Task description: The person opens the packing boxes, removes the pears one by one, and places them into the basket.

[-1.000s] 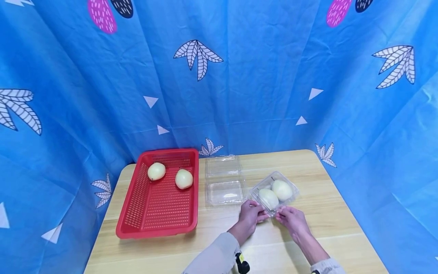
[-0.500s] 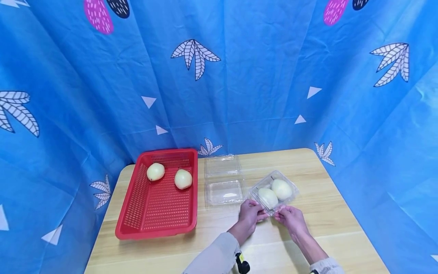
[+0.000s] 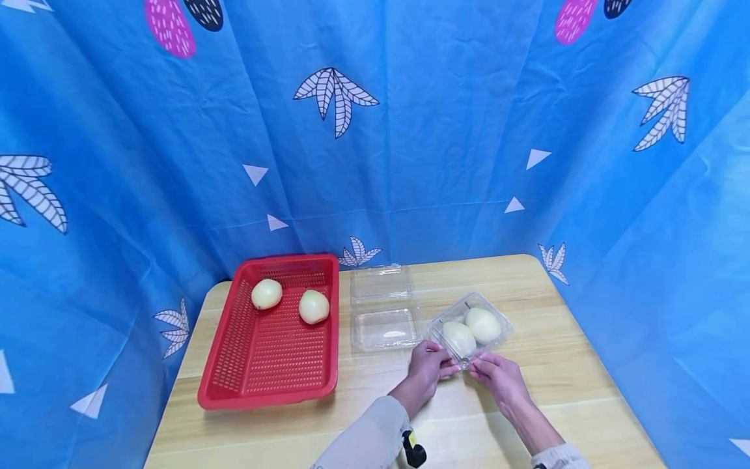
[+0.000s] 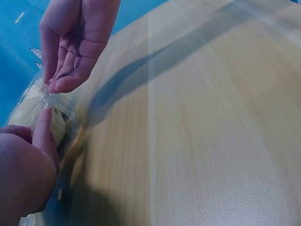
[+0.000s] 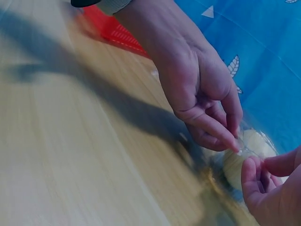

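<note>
One left hand (image 3: 426, 369) and one right hand (image 3: 499, 379) pinch a clear box (image 3: 471, 331) at its near corner; worktop (image 3: 363, 391) pale wood-grain, blue leaf-printed curtain (image 3: 445, 143) behind and at both sides.

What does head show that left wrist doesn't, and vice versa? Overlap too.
Head only: the red perforated plastic basket, the two pale yellow round fruits inside it, and the grey sleeves.
Left wrist only: the palm side of the right hand; head sees its back.
Both: that hand and the left hand at the filled clear plastic container, pale wooden tabletop, blue printed fabric backdrop.
Unclear if left wrist catches the open clear plastic clamshell.
</note>
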Available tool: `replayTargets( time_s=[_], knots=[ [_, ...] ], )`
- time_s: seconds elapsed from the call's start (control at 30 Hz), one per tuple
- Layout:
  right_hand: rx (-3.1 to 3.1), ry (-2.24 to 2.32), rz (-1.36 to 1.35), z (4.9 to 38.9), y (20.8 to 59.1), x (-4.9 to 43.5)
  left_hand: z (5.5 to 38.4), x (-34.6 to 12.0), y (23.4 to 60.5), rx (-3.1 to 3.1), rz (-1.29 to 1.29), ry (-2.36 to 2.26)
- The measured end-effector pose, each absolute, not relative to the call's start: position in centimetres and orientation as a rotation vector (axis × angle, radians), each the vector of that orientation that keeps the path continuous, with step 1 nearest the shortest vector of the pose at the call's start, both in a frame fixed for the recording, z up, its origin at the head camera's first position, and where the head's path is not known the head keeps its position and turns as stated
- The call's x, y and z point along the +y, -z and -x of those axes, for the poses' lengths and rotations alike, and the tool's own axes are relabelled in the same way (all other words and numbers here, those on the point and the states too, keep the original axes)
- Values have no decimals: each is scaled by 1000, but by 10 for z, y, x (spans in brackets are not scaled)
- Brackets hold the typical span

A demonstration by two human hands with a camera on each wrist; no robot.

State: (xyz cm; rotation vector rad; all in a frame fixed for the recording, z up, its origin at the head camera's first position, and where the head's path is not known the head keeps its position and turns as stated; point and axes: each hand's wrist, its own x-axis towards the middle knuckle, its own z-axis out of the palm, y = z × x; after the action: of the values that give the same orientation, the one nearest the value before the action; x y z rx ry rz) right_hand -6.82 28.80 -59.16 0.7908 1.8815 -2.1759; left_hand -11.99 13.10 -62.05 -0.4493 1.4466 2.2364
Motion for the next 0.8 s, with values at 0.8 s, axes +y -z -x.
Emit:
replayTargets(
  time_s=[0.8],
  knots=[
    [1941, 2094, -773, 70, 587, 288, 118, 131, 616, 1477, 439, -2241]
  ],
)
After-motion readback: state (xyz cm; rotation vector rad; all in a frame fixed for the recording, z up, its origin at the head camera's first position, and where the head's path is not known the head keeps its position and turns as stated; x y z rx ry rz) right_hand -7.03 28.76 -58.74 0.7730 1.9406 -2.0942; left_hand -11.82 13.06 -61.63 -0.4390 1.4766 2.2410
